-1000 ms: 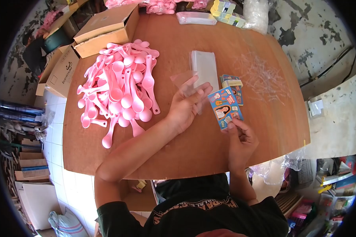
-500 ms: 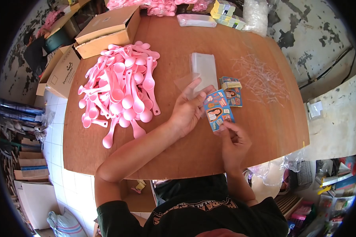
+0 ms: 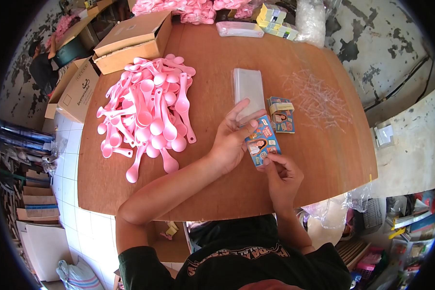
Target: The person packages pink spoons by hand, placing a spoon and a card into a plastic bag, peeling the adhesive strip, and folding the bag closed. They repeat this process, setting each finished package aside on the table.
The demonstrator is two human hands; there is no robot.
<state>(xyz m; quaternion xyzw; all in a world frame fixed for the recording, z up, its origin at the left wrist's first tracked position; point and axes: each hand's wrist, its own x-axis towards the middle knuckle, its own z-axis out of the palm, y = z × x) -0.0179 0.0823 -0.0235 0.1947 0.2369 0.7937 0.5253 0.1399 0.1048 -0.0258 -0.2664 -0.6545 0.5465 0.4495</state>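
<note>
A blue printed card [image 3: 262,145] is held between my two hands over the table. My left hand [image 3: 231,140] pinches its upper left edge between thumb and fingers; whether a clear bag is around the card I cannot tell. Closed on the card's lower end are the fingertips of my right hand [image 3: 281,175]. Just beyond lies a stack of clear plastic bags [image 3: 249,92], and right of it a banded bundle of blue cards [image 3: 282,118]. Pink measuring spoons [image 3: 142,111] form a large heap to the left. Thin clear strips [image 3: 321,99] are scattered at the right.
The brown table [image 3: 208,188] has a cardboard box [image 3: 133,41] at its back left. Wrapped pink items [image 3: 193,10], a plastic packet [image 3: 239,29], yellow bundles [image 3: 277,21] and a clear roll [image 3: 310,21] line the back. A person [image 3: 44,67] is at the far left.
The card has moved slightly left and down, with both hands still on it. The clear film seen beside my left fingers earlier no longer sticks out to the left. The far person's arm and head show more.
</note>
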